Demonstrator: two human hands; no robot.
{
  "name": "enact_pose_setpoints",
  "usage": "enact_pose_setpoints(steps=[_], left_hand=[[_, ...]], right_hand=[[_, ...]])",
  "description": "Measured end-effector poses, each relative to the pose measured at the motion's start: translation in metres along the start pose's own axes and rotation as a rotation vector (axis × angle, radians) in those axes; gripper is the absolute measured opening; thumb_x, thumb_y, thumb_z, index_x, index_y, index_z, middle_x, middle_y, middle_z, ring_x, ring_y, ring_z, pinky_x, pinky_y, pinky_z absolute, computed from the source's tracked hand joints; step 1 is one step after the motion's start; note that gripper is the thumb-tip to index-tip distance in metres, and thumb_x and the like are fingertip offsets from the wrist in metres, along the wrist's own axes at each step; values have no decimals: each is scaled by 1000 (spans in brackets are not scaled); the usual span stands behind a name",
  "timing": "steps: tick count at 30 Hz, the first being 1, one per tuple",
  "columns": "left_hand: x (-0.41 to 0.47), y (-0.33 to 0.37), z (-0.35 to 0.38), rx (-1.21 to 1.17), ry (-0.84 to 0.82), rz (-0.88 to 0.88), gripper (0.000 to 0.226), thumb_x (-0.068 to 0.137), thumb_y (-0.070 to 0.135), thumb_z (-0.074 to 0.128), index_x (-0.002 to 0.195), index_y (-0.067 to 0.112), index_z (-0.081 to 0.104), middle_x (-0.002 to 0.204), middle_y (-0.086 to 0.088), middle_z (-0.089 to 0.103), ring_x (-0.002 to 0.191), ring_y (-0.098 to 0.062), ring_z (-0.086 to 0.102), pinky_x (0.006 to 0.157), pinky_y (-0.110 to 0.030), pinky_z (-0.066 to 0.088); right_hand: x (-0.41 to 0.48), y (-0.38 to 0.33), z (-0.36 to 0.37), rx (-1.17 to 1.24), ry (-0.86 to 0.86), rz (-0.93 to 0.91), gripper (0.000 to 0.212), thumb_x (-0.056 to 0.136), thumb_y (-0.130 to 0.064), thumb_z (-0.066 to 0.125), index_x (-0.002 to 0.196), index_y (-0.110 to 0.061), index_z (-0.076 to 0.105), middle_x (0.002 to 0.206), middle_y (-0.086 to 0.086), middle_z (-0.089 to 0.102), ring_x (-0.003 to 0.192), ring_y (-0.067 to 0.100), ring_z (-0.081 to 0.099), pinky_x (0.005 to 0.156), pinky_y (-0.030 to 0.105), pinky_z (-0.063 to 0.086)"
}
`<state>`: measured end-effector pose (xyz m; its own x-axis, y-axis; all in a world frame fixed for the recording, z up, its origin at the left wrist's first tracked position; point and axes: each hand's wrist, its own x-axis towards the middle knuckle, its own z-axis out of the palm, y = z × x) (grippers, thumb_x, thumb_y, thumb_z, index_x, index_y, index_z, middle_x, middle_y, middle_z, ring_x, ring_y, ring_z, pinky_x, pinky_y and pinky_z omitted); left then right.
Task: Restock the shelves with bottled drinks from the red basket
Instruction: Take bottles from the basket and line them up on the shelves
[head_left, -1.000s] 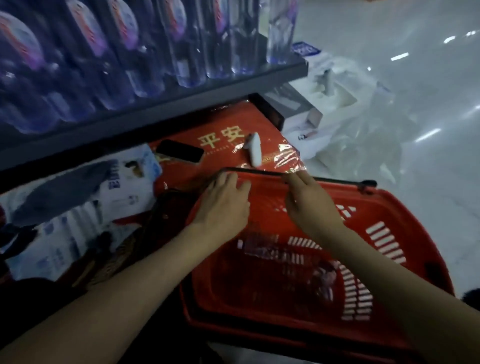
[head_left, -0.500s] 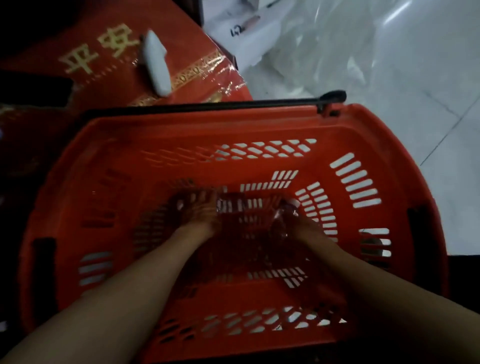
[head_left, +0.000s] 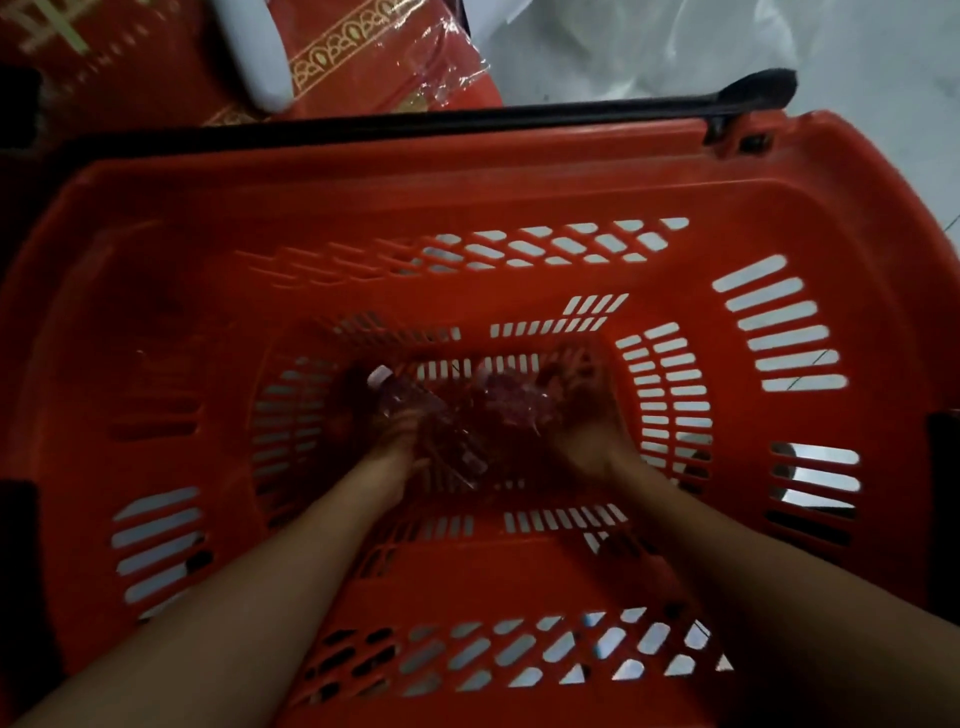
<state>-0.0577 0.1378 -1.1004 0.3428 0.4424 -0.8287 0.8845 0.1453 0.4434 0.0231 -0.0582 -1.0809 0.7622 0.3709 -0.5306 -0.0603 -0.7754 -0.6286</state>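
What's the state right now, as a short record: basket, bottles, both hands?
basket: red, handle lying along the far rim
left hand: at the basket bottom, fingers round a clear bottle, cap pointing away
right hand: at the bottom by a second bottle; grip too blurred to tell
behind basket: red box, white object on it

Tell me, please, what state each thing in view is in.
red basket: upright, two bottles at its bottom
basket handle: folded down along the far rim
left bottle: lying, capped, gripped by left hand
right bottle: lying, right hand on it, grip blurred
red gift box: film-wrapped, white object lying on it
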Motion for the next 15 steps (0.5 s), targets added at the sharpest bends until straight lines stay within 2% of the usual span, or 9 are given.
enact_pose_setpoints(steps=[1,2,4,5,7,9,11,13,15], left_hand=[[-2,3,6,-21,9,69,38,93,23,63,130,18,58,121,-4,67,96,-19,66,88,-36,54],[-3,4,10,-45,22,128,46,87,14,70,130,21,55,119,2,66,93,-14,64,86,-29,52],[-8,6,12,-1,-4,228,60,77,8,80,125,27,49,111,15,60,91,-2,58,83,-19,46],[-3,3,12,11,-26,214,67,72,13,85,126,28,49,113,17,59,96,-3,60,87,-22,49],[0,4,14,-3,-73,120,70,67,17,87,128,25,53,117,3,66,100,-20,67,87,-38,57],[-1,7,22,-92,-134,3,49,73,10,83,117,15,61,109,-11,72,91,-29,71,80,-43,60],[-6,13,36,-185,-231,-62,37,77,9,81,112,9,68,106,-18,74,91,-33,73,84,-50,59],[-3,13,47,-149,-243,-1,39,77,8,80,114,9,70,106,-16,74,95,-32,72,88,-50,57],[0,12,55,-95,-210,61,53,73,9,84,123,12,64,111,-13,73,97,-29,71,88,-47,58]], right_hand=[[7,2,2,56,105,21,65,85,-43,68,140,-20,42,140,10,47,126,28,51,97,40,50],[11,4,3,49,131,58,64,84,-40,73,137,-21,44,137,8,51,121,26,54,92,37,53],[12,12,6,-32,-23,140,60,89,-42,67,141,-23,43,141,6,50,124,23,53,95,33,48],[10,19,12,-115,-91,154,58,91,-44,63,142,-26,42,141,4,50,123,21,54,94,32,47],[4,24,18,-196,-128,183,57,91,-46,62,141,-31,39,137,1,54,117,18,57,90,33,51],[4,29,20,-188,-136,206,55,92,-44,62,141,-31,39,135,-2,54,116,18,57,89,34,52],[3,31,14,-143,-165,240,48,93,-37,62,137,-28,45,129,-2,57,105,12,58,79,26,50],[4,38,9,-79,-158,266,39,93,-35,64,129,-27,52,116,-7,60,85,1,53,64,16,41],[3,44,3,17,-158,278,33,92,-33,66,122,-26,56,103,-11,58,82,0,53,63,17,40]])
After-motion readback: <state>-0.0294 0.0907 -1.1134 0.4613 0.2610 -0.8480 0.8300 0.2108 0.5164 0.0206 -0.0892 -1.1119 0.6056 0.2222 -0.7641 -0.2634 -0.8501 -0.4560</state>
